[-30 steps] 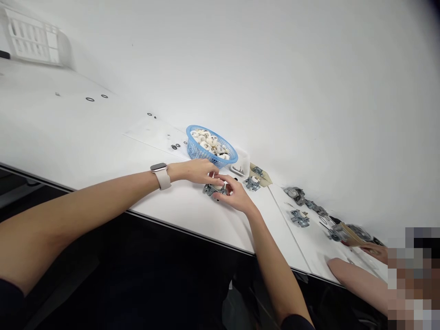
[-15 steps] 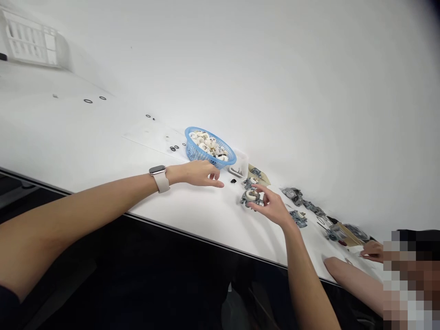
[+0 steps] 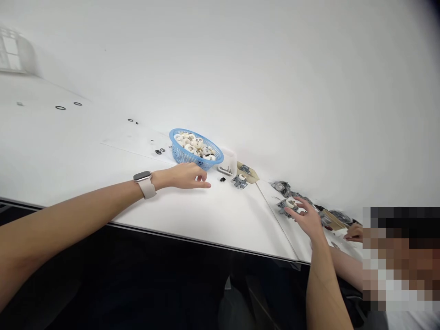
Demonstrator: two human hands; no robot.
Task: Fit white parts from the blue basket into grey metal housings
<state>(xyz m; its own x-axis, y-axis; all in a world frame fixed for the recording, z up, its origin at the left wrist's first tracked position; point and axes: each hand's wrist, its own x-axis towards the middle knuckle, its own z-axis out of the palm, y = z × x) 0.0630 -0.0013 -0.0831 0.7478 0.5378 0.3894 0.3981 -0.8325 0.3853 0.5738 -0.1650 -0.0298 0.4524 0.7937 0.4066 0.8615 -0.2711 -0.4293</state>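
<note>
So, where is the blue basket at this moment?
In the head view, the blue basket stands on the white table left of centre, just beyond the left hand, with a small clear tray at its right.

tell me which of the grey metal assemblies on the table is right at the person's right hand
The grey assembly with the white wheel, at the fingertips of the right hand. The other assembly sits alone near the blue basket.

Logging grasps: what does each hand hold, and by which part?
Right hand has its fingertips on a grey metal part with a white wheel; grip point unclear. Left hand holds nothing.
</note>
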